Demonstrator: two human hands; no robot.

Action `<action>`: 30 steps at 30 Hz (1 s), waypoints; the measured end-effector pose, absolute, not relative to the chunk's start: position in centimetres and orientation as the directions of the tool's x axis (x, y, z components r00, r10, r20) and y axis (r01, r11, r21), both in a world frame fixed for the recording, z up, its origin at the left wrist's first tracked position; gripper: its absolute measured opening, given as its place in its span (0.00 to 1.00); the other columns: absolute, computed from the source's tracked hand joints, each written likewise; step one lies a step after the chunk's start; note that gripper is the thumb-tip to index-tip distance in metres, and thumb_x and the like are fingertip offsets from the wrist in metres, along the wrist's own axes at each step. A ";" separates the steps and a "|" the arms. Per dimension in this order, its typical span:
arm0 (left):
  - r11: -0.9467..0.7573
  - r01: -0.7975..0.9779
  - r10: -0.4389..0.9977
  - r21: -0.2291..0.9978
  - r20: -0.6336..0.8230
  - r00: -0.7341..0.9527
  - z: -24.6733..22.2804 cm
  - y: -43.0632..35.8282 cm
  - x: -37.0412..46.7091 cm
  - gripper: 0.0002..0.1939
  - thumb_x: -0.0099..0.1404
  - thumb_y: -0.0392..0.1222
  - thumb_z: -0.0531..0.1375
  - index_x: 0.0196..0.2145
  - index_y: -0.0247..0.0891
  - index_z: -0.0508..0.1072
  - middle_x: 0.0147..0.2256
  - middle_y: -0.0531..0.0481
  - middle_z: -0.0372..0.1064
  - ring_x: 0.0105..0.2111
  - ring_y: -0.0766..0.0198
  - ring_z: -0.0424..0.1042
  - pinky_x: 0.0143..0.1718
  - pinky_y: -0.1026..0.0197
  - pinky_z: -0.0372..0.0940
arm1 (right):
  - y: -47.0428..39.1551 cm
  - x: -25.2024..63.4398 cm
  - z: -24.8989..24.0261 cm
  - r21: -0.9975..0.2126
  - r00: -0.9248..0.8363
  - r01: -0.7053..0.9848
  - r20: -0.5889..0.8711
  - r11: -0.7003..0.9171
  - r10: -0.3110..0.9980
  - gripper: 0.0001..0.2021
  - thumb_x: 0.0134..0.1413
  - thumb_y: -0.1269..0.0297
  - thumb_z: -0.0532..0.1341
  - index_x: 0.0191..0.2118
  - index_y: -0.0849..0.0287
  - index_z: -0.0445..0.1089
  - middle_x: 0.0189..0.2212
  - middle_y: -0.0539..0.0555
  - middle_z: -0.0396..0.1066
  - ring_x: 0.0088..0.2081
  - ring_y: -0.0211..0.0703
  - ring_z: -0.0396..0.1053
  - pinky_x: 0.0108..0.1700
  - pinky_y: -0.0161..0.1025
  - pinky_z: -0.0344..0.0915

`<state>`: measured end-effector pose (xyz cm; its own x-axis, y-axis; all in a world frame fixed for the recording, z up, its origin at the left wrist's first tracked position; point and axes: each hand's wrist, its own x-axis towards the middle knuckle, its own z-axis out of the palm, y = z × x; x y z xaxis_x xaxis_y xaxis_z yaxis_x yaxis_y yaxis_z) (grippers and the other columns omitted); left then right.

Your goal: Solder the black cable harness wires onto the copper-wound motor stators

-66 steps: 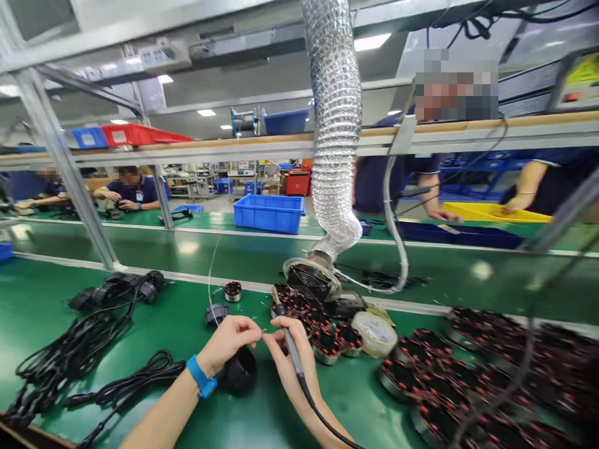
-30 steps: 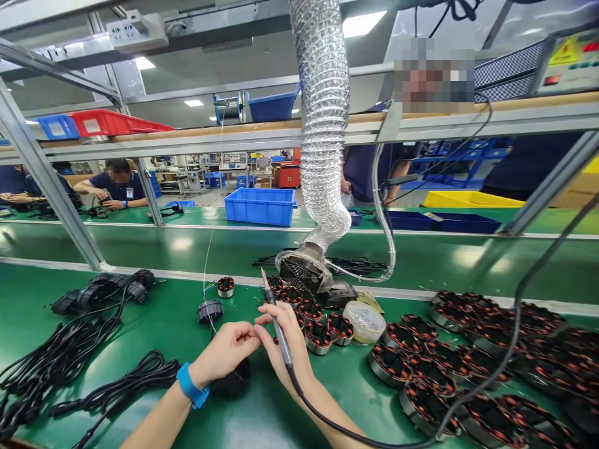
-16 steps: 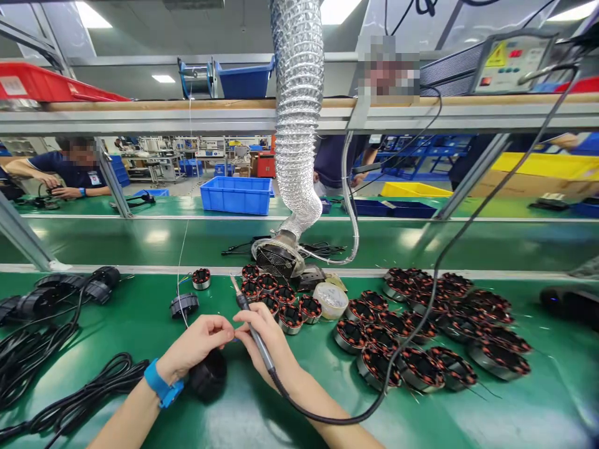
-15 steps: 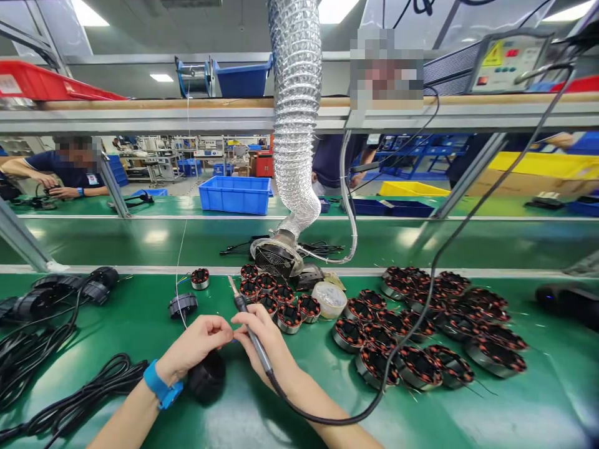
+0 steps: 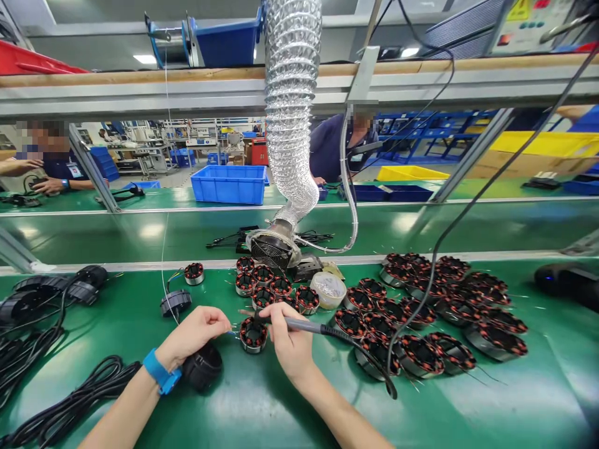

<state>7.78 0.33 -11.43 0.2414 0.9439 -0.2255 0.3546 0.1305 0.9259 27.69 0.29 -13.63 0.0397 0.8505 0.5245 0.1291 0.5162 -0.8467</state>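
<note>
One soldering iron has swung nearly level in curled right fingers. One coil ring lies between these and left fingers pinching one blue wire.

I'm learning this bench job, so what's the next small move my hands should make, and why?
Probably bring the soldering iron to the thin wires beside the stator between your hands: your left hand seems to pinch them, and your right hand holds the iron with its tip close by.
</note>
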 end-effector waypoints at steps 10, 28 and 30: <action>0.158 0.349 0.946 0.924 -0.243 0.215 -11.9 0.5 7.5 0.15 0.52 0.51 0.61 0.25 0.35 0.73 0.19 0.58 0.55 0.22 0.69 0.47 0.25 0.63 0.43 | -0.3 27.6 -14.2 -0.821 -0.047 0.158 0.548 0.548 0.835 0.19 0.65 0.58 0.49 0.28 0.56 0.72 0.15 0.48 0.63 0.21 0.40 0.67 0.20 0.34 0.59; 0.153 0.364 0.951 0.919 -0.237 0.197 -12.0 0.5 7.5 0.14 0.54 0.48 0.60 0.26 0.32 0.74 0.20 0.56 0.58 0.23 0.69 0.50 0.25 0.64 0.44 | -0.5 27.1 -14.4 -0.869 -0.030 0.114 0.482 0.482 0.876 0.21 0.66 0.54 0.49 0.28 0.57 0.71 0.15 0.48 0.62 0.20 0.39 0.65 0.20 0.33 0.61; 0.152 0.362 0.951 0.920 -0.236 0.200 -12.0 0.5 7.5 0.13 0.54 0.47 0.60 0.26 0.32 0.74 0.20 0.56 0.58 0.23 0.69 0.50 0.25 0.64 0.44 | -0.4 27.1 -14.4 -0.877 -0.004 0.097 0.472 0.470 0.882 0.21 0.66 0.54 0.49 0.28 0.57 0.72 0.14 0.48 0.60 0.19 0.39 0.65 0.21 0.33 0.60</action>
